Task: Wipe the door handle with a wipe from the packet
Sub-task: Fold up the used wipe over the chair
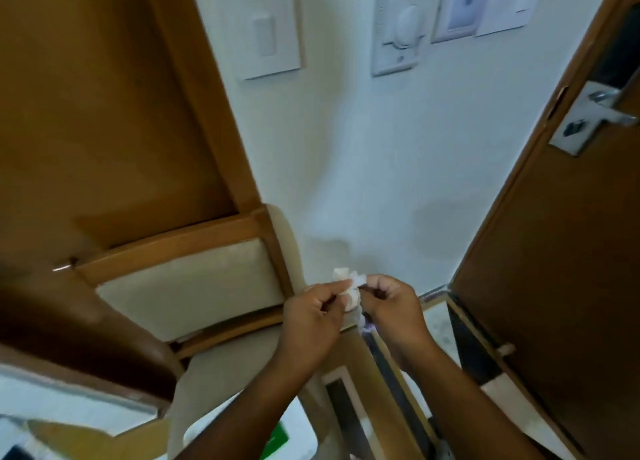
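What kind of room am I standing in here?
Probably a hotel room or home entryway: a wooden door with a metal lever handle, wall switch plates, and a cushioned wooden chair.

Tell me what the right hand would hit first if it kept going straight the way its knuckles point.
Probably the white wall. The right hand, pinching the wipe with the left hand, points up and ahead toward it. The door handle lies off to its right. Depth is unclear.

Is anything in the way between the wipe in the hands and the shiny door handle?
Nothing visible is. The wipe is pinched by both hands, and only open air in front of the white wall lies between it and the door handle, up to the right.
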`<state>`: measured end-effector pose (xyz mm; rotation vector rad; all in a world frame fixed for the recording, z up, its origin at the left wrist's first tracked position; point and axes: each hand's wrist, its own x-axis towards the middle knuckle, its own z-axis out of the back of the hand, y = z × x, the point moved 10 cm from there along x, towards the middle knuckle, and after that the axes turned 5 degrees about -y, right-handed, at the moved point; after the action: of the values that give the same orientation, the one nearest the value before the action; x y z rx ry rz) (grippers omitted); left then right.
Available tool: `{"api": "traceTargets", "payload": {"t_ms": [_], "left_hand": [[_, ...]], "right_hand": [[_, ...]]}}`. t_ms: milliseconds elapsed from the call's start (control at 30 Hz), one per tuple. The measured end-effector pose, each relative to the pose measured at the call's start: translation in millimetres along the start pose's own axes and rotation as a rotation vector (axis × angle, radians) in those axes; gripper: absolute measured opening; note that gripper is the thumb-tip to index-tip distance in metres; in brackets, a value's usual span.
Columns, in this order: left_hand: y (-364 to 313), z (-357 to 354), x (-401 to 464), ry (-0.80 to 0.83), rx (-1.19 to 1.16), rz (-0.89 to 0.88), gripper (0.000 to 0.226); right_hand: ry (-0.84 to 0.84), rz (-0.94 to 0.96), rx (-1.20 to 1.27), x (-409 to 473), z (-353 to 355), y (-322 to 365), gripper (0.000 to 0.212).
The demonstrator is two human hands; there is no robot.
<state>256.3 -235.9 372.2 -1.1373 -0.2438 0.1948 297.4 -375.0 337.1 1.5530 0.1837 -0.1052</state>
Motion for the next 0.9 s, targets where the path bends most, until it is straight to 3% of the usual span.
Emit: {"api": "traceTargets", "payload": {"t_ms": [133,333,433,500,567,667,767,900], "left_hand": [[46,41,-24,0.075,-0.054,0.081,0.042],[108,58,-40,0.133,-0.120,0.227,0.039],[148,65,-44,0.095,0.071,0.209,0.036],[175,62,-48,0.137,0.246,0.104,0.038],[200,53,-54,0.219,0.392,0.038,0.025],[272,34,-70,0.320,0.489,0.147,0.020],[342,19,-84,0.323,0.487,0.306,0.018],[407,11,-83,0.247,0.489,0.450,0.021]], "right_hand": [[0.021,-0.118,0.079,-27,-54,-33,0.018],[0.047,-0.165,-0.023,-44,-87,-71,0.015],[0.038,-0.242,-0.127,-48,-96,-113,0.014],[0.046,-0.311,-0.162,-49,-103,-150,0.016],[0.053,-0.355,-0.209,-50,-106,-174,0.016],[-0.001,-0.433,-0.265,-51,-110,-234,0.017],[-0.087,-0.538,-0.281,-53,-116,-310,0.021],[-0.017,-0.532,-0.366,-44,-133,-381,0.019]]}}
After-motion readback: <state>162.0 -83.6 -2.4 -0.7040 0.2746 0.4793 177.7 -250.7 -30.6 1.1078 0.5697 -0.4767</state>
